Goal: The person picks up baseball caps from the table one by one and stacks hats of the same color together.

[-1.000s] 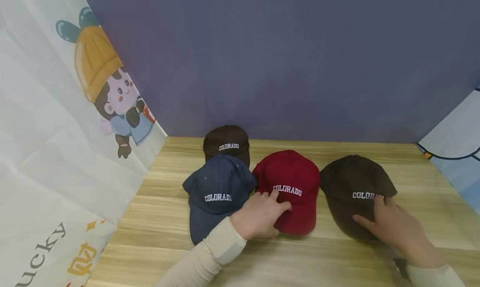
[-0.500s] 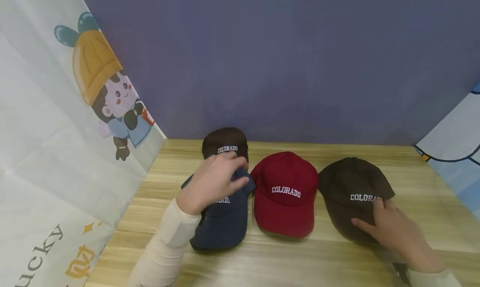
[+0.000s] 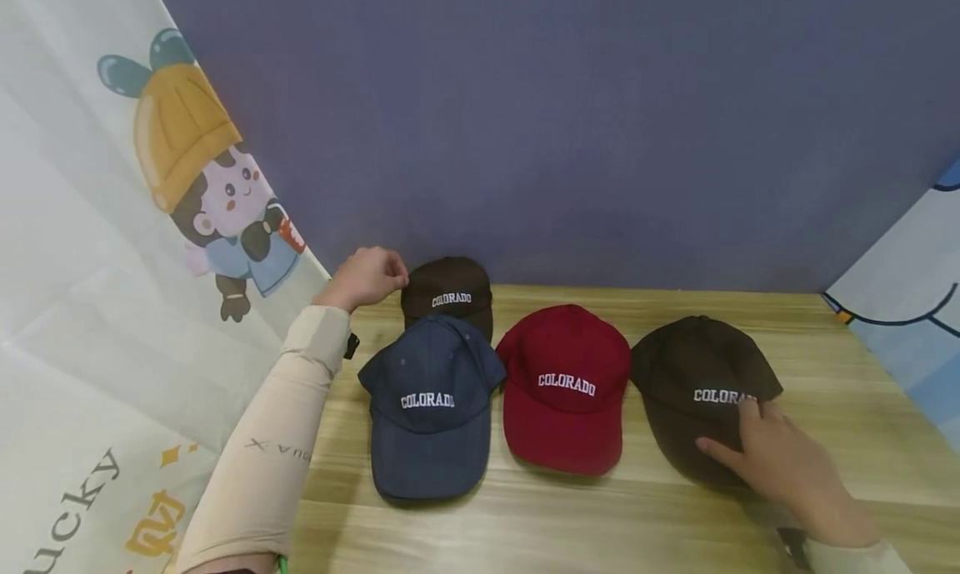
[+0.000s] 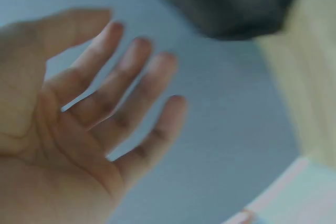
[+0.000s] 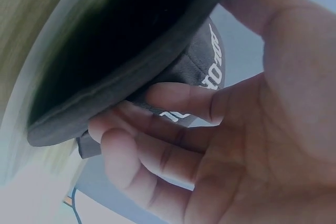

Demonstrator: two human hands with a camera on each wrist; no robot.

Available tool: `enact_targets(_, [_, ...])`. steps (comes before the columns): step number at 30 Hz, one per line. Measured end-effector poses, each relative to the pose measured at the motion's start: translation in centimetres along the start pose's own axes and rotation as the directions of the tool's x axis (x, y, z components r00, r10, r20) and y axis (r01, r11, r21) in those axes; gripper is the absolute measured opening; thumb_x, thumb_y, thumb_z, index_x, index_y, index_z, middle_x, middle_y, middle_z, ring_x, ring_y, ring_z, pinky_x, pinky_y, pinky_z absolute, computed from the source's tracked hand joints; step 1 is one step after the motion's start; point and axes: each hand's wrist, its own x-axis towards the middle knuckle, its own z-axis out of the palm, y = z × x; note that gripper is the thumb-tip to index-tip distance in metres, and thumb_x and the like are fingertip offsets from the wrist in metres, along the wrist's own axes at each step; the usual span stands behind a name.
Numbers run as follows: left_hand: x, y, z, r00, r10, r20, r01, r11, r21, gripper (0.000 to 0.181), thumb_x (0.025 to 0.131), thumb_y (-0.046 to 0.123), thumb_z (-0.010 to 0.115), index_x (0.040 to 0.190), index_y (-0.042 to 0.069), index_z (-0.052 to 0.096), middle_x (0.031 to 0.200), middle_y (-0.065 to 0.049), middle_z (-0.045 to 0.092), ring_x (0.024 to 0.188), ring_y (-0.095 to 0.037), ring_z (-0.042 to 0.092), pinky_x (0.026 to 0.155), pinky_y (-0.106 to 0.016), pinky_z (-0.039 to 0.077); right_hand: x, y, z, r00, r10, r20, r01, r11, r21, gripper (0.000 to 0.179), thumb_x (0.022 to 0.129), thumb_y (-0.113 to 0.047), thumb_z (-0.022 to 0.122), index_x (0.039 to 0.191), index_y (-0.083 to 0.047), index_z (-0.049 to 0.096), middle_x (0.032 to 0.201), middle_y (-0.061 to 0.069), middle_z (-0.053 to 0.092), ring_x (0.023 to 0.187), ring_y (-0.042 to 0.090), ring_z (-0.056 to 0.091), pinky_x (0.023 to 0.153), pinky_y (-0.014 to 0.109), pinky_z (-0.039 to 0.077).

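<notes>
In the head view, my left hand (image 3: 367, 276) is beside the left side of the small dark brown cap (image 3: 452, 299) at the back. The left wrist view shows that hand (image 4: 105, 98) holding nothing, its fingers spread and slightly bent. My right hand (image 3: 795, 470) holds the front of the larger dark brown cap (image 3: 701, 361) on the right. In the right wrist view its thumb and bent fingers lie on the brim (image 5: 121, 72) and lower crown. Between them stand a navy cap (image 3: 431, 449) and a red cap (image 3: 566, 349), brims facing me; all have COLORADO lettering.
The caps stand on a wood-grain tabletop (image 3: 555, 524). Behind it rises a grey-blue panel (image 3: 570, 124). A white sheet with a cartoon child (image 3: 232, 187) borders the left side; a printed blue-and-white sheet (image 3: 900, 282) borders the right.
My left hand has left the red cap, passed over the navy cap and reached the left side of the small brown cap. The right hand stays on its cap.
</notes>
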Motion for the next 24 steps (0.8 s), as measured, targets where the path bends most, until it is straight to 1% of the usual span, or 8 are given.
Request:
enact_targets(3, [1.4,-1.9,1.5,0.999,-0.049,0.002,0.049,0.999,-0.012,0.018,0.099,0.023,0.064,0.103,0.009,0.076,0.105,-0.011,0.075,0.098,-0.033,0.068,0.086,-0.049,0.052,-0.5,-0.2,0.1,1.000,0.012,0.002,-0.012,1.000,0.006,0.102,0.088,-0.068,0.066,0.125,0.024,0.044,0.114,0.050,0.052,0.105,0.064,0.056,0.073,0.066,0.050])
enact_targets(5, [2.1,-2.8,2.5,0.997,-0.074,-0.001,0.074,0.997,-0.015,0.020,0.098,0.025,0.065,0.103,0.009,0.076,0.108,-0.013,0.076,0.102,-0.035,0.068,0.088,-0.051,0.051,-0.7,-0.3,0.2,1.000,0.015,0.002,-0.015,1.000,0.011,0.102,0.088,-0.069,0.065,0.125,0.024,0.044,0.113,0.050,0.052,0.103,0.064,0.057,0.073,0.066,0.050])
enact_targets(7, [2.7,-3.6,3.4,0.995,-0.097,-0.012,0.097,0.995,-0.014,0.021,0.097,0.027,0.066,0.103,0.009,0.077,0.110,-0.014,0.076,0.106,-0.037,0.067,0.091,-0.053,0.051,-0.9,-0.4,0.2,1.000,0.020,-0.004,-0.020,1.000,0.015,0.102,0.088,-0.070,0.065,0.125,0.023,0.044,0.111,0.049,0.053,0.102,0.063,0.058,0.073,0.066,0.051])
enact_targets(10, [3.4,-4.4,4.2,0.991,-0.128,-0.023,0.128,0.991,-0.025,0.025,0.097,0.028,0.067,0.107,0.007,0.076,0.115,-0.016,0.074,0.110,-0.040,0.066,0.094,-0.055,0.051,-1.3,-0.7,0.2,1.000,0.027,-0.012,-0.027,0.999,0.017,0.103,0.088,-0.070,0.065,0.125,0.024,0.043,0.111,0.049,0.052,0.101,0.063,0.059,0.072,0.066,0.051])
enact_targets(12, [3.8,-4.9,4.6,0.990,-0.139,-0.019,0.138,0.990,-0.035,0.027,0.098,0.028,0.066,0.111,0.006,0.075,0.118,-0.017,0.074,0.113,-0.040,0.066,0.098,-0.055,0.050,-1.5,-0.9,0.3,0.999,0.033,-0.016,-0.033,0.999,0.014,0.103,0.087,-0.070,0.066,0.124,0.024,0.044,0.109,0.049,0.052,0.100,0.063,0.059,0.071,0.066,0.051])
enact_targets(16, [4.3,-5.4,5.2,0.990,-0.139,-0.006,0.139,0.989,-0.042,0.033,0.099,0.029,0.065,0.118,0.004,0.074,0.123,-0.018,0.073,0.117,-0.041,0.065,0.102,-0.053,0.049,-2.0,-1.4,0.2,0.999,0.039,-0.007,-0.039,0.999,0.005,0.103,0.087,-0.068,0.066,0.123,0.025,0.044,0.110,0.050,0.053,0.099,0.063,0.059,0.072,0.065,0.051])
enact_targets(19, [4.6,-5.6,5.5,0.990,-0.142,-0.004,0.142,0.989,-0.043,0.035,0.099,0.032,0.066,0.119,0.005,0.074,0.125,-0.017,0.072,0.119,-0.041,0.064,0.104,-0.053,0.048,-2.4,-1.8,0.1,0.999,0.045,-0.004,-0.045,0.999,0.002,0.102,0.088,-0.067,0.067,0.122,0.026,0.045,0.109,0.050,0.053,0.097,0.062,0.059,0.072,0.065,0.052])
enact_targets(24, [4.9,-5.5,5.9,0.986,-0.166,0.002,0.166,0.985,-0.050,0.039,0.099,0.036,0.066,0.122,0.006,0.073,0.130,-0.018,0.069,0.123,-0.043,0.062,0.106,-0.054,0.047,-3.2,-2.4,0.0,0.998,0.064,-0.009,-0.064,0.998,0.002,0.098,0.088,-0.065,0.069,0.121,0.024,0.045,0.107,0.048,0.054,0.096,0.062,0.060,0.070,0.065,0.052])
